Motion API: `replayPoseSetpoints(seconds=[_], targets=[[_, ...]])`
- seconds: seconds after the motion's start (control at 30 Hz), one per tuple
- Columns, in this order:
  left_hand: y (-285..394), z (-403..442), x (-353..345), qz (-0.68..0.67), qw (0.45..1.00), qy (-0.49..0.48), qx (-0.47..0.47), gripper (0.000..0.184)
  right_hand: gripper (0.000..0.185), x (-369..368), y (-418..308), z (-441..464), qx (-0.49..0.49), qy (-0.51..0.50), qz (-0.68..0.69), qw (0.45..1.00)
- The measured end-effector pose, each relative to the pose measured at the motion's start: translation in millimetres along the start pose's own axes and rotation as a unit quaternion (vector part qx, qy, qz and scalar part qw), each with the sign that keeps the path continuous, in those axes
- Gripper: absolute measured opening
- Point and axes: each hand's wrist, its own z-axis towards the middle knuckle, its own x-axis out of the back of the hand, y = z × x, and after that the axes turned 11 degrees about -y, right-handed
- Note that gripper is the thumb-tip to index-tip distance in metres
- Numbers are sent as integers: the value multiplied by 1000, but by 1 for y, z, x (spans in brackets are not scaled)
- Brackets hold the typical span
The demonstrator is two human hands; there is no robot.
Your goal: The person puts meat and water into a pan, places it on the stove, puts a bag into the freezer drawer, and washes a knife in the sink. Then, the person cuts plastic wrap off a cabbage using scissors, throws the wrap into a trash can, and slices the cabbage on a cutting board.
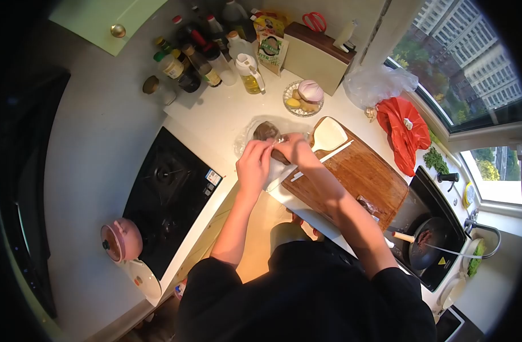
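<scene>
Both hands meet over a clear plastic bag (245, 131) on the white counter, left of the wooden cutting board (357, 176). Something dark and brownish (266, 131) shows inside the bag. My left hand (254, 162) has its fingers closed on the bag's gathered plastic. Beside it, my right hand (293, 148) also pinches the plastic, partly covering a second dark piece below. A white spatula (329, 134) and white chopsticks (323, 161) lie on the board's upper left part, close to my right forearm.
Bottles (172, 67) and an oil jug (249, 74) stand at the back. A plate of onion and ginger (303, 98) is behind the board. The black stove (164, 188) and pink pot (122, 239) are left; a red bag (403, 131) and frying pan (429, 242) are right.
</scene>
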Motion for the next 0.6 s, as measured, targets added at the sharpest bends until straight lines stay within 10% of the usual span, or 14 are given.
replayPoseSetpoints(seconds=[0.2,0.27,0.37,0.47,0.6], targets=[[15,6,-10,32,999,-7,1,16,44,-1,11,17,25,-194,201,960],[-13,32,-9,-34,998,31,44,14,56,4,-32,2,15,-143,-12,990],[-50,55,3,-147,979,56,131,16,46,7,-38,-75,267,46,-89,959],[-33,58,2,-210,964,67,150,18,22,87,23,-169,133,81,3,988],[-23,57,4,-216,963,40,153,19,30,174,128,-273,-69,167,-321,930]])
